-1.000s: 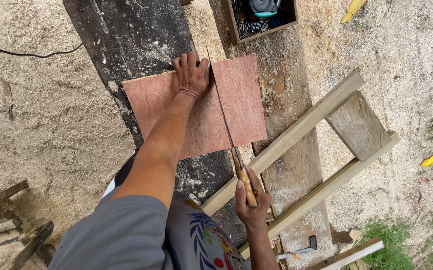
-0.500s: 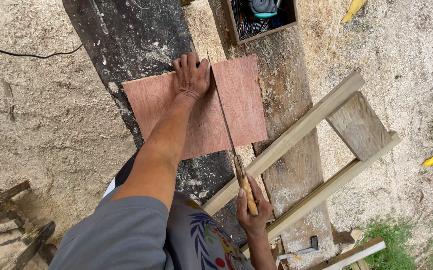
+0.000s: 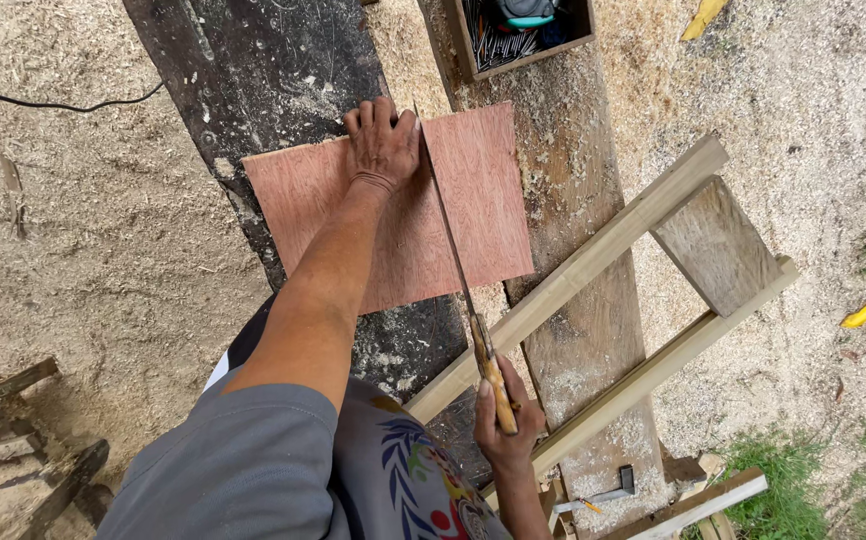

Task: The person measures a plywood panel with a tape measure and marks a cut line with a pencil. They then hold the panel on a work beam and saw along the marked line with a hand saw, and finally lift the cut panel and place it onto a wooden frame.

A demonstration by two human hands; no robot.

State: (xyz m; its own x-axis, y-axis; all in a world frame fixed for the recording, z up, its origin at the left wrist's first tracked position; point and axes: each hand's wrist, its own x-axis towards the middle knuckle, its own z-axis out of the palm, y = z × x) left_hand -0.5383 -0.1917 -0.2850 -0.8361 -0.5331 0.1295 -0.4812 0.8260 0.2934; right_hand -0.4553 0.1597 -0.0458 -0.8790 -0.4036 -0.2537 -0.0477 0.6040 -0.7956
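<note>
A dark plank (image 3: 253, 70) and a weathered grey plank (image 3: 573, 330) lie side by side over sawdust-strewn ground (image 3: 83, 230). A reddish board (image 3: 483, 190) spans both, under the left hand (image 3: 383, 140). Beyond that hand, a wooden box (image 3: 473, 50) sits on the grey plank; a pale timber frame (image 3: 653, 290) crosses it beside the right hand (image 3: 503, 420).

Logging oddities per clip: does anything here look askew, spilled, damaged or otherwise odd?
Nothing looks damaged. The left hand presses the reddish plywood sheet flat on the dark plank while the right hand holds the handsaw. Sawdust covers the ground, and a hammer lies below the bench.
</note>
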